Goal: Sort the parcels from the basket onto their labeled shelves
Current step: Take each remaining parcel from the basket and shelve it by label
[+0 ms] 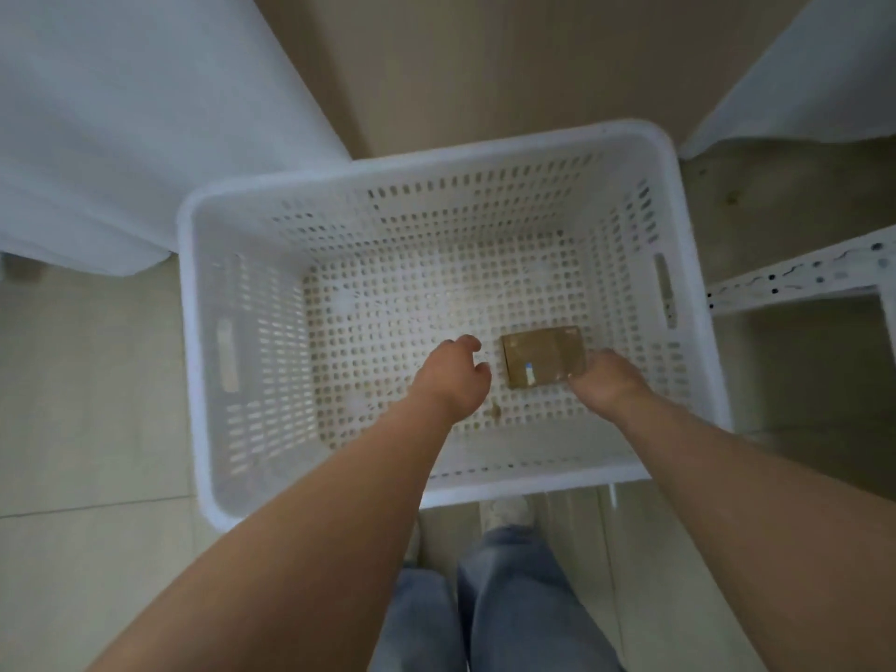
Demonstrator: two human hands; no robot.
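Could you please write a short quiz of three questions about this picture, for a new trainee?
1. How many parcels are in the white perforated basket?
2. True or false: the left hand grips the brown cardboard parcel.
3. Which hand touches the parcel? A) left B) right C) both

Key
1. One, near the basket's right wall.
2. False. The left hand hangs beside the parcel with loosely curled fingers and holds nothing.
3. B. The right hand is at the parcel's near right corner; whether it grips yet cannot be told.
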